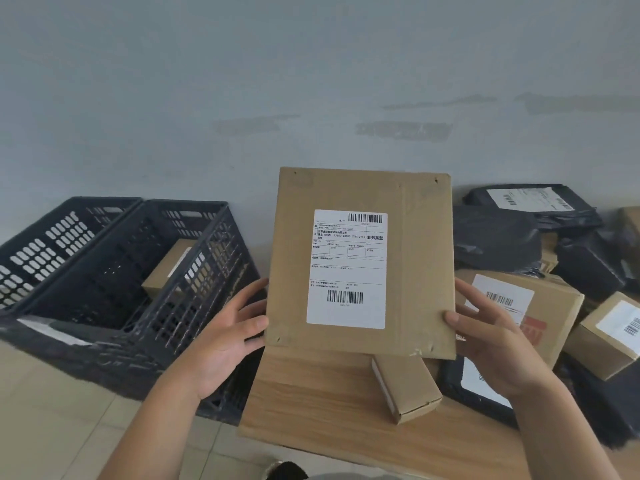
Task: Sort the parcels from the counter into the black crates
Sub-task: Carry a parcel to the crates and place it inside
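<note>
both hands, left grip [221,341] and right grip [491,344], grasped the flat cardboard parcel [360,265] upright, right of the black crates [114,271].

We read "业务类型" and two barcodes on the white shipping label [347,268] of the cardboard envelope [408,271].

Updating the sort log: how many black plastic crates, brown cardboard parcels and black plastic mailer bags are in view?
Black plastic crates: 2
Brown cardboard parcels: 5 clear
Black plastic mailer bags: at least 4, overlapping
Total: at least 11
</note>
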